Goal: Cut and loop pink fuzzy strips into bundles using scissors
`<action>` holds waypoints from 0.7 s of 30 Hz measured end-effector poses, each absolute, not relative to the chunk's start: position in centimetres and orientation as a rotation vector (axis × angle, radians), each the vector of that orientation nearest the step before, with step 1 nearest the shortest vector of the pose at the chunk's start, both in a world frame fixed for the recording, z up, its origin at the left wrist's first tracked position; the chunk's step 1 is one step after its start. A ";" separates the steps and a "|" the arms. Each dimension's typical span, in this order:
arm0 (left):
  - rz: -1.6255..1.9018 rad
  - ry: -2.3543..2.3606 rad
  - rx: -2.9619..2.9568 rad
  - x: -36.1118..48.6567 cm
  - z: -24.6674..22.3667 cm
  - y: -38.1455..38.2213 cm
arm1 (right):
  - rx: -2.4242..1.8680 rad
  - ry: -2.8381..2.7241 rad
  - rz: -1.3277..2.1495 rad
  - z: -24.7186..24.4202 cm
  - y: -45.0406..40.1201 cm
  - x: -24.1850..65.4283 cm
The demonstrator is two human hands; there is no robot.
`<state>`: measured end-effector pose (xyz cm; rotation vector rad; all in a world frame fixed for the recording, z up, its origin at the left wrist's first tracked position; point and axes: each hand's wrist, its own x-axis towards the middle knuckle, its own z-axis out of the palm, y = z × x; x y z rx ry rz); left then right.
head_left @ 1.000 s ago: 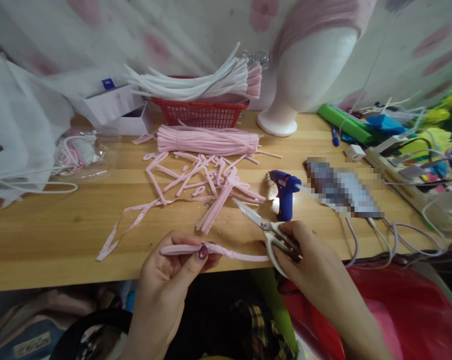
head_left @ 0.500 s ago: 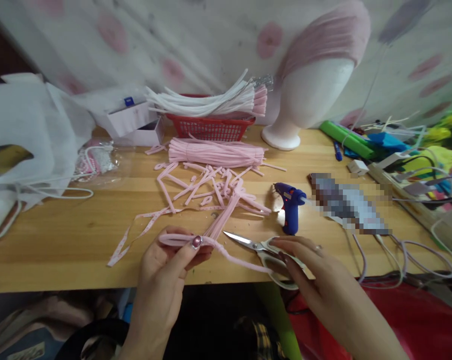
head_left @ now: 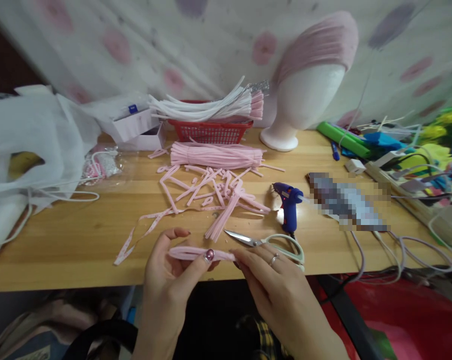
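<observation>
A looped pink pipe cleaner (head_left: pixel 186 252) is pinched between the thumb and fingers of my left hand (head_left: pixel 173 285), above the table's front edge. My right hand (head_left: pixel 276 285) has its fingertips closed on the other end of it, a little to the right; my fingers hide that end. Just beyond my right hand lie scissors (head_left: pixel 248 240) with pale green handles, their blades pointing left. Short pink pipe cleaner pieces (head_left: pixel 223 212) lie beyond my hands, some straight, some bent. A blue hot glue gun (head_left: pixel 289 210) rests to the right of them.
Behind the pieces lies a thick pink pipe cleaner bundle (head_left: pixel 216 155). A red basket (head_left: pixel 210 133) holds white and pink stems. A white foam head (head_left: pixel 304 100) stands at the back. A tape measure (head_left: pixel 150 227) lies left. Cables (head_left: pixel 361 255) trail on the right.
My right hand has moved left from over the scissors and taken the pipe cleaner's loose end. The scissors now lie uncovered. My left hand keeps its pinch.
</observation>
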<state>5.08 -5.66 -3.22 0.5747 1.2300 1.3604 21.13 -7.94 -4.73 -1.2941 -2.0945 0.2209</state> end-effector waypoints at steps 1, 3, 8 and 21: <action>1.368 1.223 0.578 5.1 -3.2 -5.5 | -1.288 -2.102 0.220 -4.6 -8.0 21.3; 1.387 1.199 0.589 5.2 -3.2 -5.3 | -1.280 -2.107 0.219 -4.5 -8.1 21.4; 1.345 1.165 0.563 5.9 -3.9 -5.2 | -1.276 -2.081 0.181 -4.7 -7.9 21.1; 1.225 1.106 0.597 4.8 -4.2 -4.9 | -1.273 -2.035 0.289 -5.8 -7.6 21.0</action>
